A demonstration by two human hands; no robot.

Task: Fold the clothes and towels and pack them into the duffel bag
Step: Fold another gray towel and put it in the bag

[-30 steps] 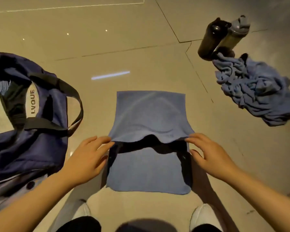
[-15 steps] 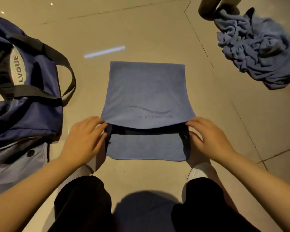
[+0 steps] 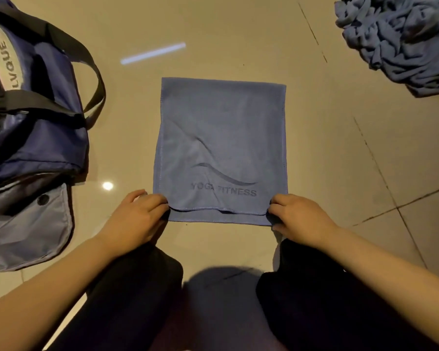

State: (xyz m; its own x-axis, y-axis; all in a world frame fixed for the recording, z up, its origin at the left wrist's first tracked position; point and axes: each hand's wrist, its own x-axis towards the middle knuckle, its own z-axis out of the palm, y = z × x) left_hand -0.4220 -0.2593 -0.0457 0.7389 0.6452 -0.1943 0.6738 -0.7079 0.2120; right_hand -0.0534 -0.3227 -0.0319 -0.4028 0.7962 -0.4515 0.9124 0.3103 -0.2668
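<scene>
Only one view here, the head cam looking straight down, so here goes.

The towel (image 3: 222, 148) is lying flat on the floor (image 3: 238, 34) right in front of the knees, doubled over toward the person. The top layer's hem sits just short of the bottom layer's near edge, so a thin strip of the lower layer shows. That's why both hands are parked at the near corners: the left hand (image 3: 134, 219) pinches the left corner of the top layer and the right hand (image 3: 299, 219) pinches the right one, fingers curled and clamped on the cloth, so the edge can be lined up evenly on both sides at once. The fingers on the left look bunched over the hem, and the thumbs are mostly hidden.

The printed side is facing up, and there's a soft crease running diagonally across the middle, so I'd guess it wants a smoothing pass before the next fold.

The bag (image 3: 33, 138) sits open just to the left, within easy reach for packing. A crumpled pile (image 3: 401, 39) of similar blue fabric waits at the far right, well apart from the towel, probably next in line. Nothing's packed from this fold yet.
</scene>
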